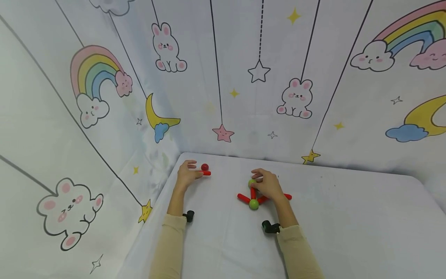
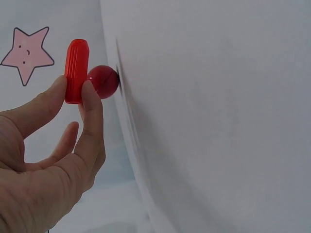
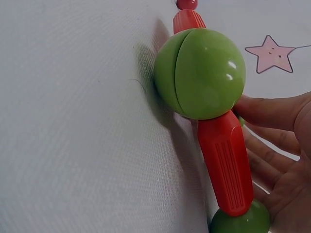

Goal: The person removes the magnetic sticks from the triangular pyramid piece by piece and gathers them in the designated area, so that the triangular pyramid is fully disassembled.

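My left hand (image 1: 187,175) pinches a ridged red rod (image 2: 77,72) between thumb and finger. Just beyond the rod, a red ball (image 2: 104,81) rests on the table. My right hand (image 1: 270,185) grips the far green ball (image 1: 252,182) of a joined piece, fingers on either side of it. A red rod (image 1: 253,192) runs from that ball to a nearer green ball (image 1: 253,204). Two more rods leave the nearer ball: a left rod (image 1: 243,198) and a right rod (image 3: 226,165). The right one meets another green ball (image 3: 240,221), hidden behind my hand in the head view.
Another red rod end (image 1: 287,197) shows to the right of my right wrist. The white table (image 1: 223,240) meets a patterned cloth wall (image 1: 195,97) at the back and left. A black wrist camera (image 1: 270,227) sits on the right wrist, another camera (image 1: 189,216) on the left.
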`<state>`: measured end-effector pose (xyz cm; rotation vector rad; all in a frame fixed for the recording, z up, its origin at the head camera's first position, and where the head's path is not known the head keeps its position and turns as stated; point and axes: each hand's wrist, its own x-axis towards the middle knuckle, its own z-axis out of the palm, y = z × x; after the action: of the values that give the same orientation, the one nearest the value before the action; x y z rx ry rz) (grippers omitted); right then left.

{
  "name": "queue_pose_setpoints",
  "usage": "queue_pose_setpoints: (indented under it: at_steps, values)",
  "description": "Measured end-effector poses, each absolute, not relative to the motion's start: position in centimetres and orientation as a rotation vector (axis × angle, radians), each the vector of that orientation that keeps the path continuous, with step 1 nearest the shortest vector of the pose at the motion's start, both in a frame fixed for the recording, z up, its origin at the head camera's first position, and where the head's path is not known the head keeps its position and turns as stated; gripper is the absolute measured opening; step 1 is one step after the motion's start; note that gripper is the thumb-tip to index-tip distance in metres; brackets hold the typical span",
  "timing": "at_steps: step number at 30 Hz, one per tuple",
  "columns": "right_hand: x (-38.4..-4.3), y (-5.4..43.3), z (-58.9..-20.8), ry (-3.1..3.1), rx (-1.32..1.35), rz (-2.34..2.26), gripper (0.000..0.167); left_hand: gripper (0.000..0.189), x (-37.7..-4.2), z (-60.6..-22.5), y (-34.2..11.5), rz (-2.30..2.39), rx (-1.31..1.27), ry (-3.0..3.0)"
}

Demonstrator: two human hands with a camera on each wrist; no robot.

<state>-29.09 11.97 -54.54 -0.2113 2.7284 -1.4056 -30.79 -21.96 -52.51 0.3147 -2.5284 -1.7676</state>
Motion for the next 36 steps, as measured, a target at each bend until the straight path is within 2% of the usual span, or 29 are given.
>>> queue_pose_setpoints:
  at_steps: [20,36]
  values:
    - [-28.8,12.0,-54.5,2.722,-0.199,-1.404,0.048,0.063,-32.2,-53.4,-22.7,-1.751,0.385,-2.597]
    - [-27.2,11.7,-52.4,2.811,-0.315,-1.343,0.046,0.059,-30.8,-52.1,-22.8,-1.719,0.341,-2.513]
